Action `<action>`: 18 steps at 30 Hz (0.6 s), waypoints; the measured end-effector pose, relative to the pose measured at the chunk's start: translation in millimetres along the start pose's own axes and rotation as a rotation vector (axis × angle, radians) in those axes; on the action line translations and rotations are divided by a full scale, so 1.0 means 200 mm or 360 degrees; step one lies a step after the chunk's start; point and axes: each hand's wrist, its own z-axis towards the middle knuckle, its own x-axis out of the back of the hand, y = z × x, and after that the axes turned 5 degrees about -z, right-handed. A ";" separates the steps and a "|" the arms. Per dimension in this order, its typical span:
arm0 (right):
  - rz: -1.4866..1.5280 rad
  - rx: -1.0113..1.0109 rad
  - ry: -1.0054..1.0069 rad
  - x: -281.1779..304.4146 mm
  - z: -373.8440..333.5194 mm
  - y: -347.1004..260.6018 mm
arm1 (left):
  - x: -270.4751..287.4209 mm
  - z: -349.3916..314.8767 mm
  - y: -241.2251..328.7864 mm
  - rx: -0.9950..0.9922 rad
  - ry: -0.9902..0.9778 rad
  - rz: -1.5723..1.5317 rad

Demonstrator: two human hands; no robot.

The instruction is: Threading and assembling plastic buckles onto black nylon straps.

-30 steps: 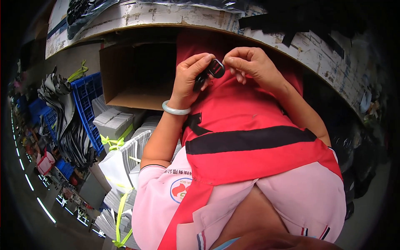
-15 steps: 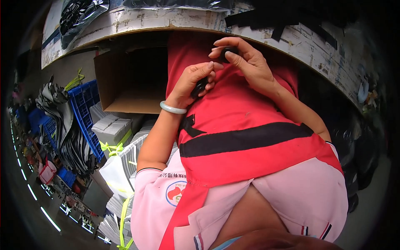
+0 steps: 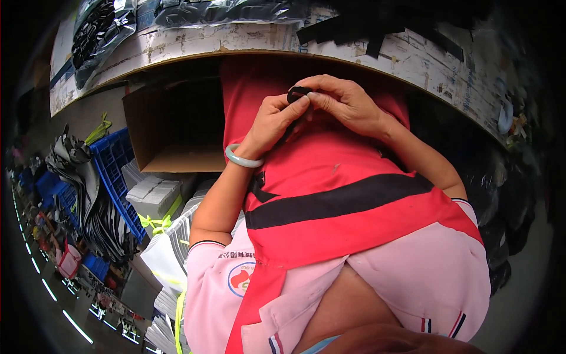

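Above the lap of my red apron [image 3: 330, 147], my two hands meet at the fingertips. Between them is a small loop of black, strap-like material [image 3: 299, 91]; its exact kind cannot be made out. My left hand [image 3: 272, 123], with a pale bangle [image 3: 243, 157] at its wrist, pinches the loop from the left with thumb and fingers. More black material shows below its fingers, partly hidden by the palm. From the right, my right hand [image 3: 349, 106] grips the same loop between thumb and bent forefinger.
A worn table [image 3: 236, 40] curves across the far side, bearing black strips [image 3: 354, 28] and clear bags of black pieces [image 3: 97, 29]. An open cardboard box [image 3: 188, 159] stands beneath it. At left are a blue crate [image 3: 112, 171] and tied grey-white stacks [image 3: 154, 194].
My hands have come together. Before, they were apart, with black material in each; now both pinch one black loop. The right hand has moved down slightly.
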 end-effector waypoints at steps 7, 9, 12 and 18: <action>0.0254 -0.0307 0.0212 0.08 -0.02 0.15 | 0.29 0.03 0.02 -0.0631 0.0923 0.1264; 0.0316 -0.0351 0.0220 0.09 -0.04 0.22 | 0.39 0.03 0.06 -0.0450 0.1167 0.1651; 0.0240 -0.0395 0.0164 0.05 -0.04 0.27 | 0.49 0.02 0.04 -0.0411 0.1067 0.1601; -0.0039 -0.0245 0.0152 0.01 -0.05 0.23 | 0.83 -0.02 -0.11 -0.0276 0.1426 0.1368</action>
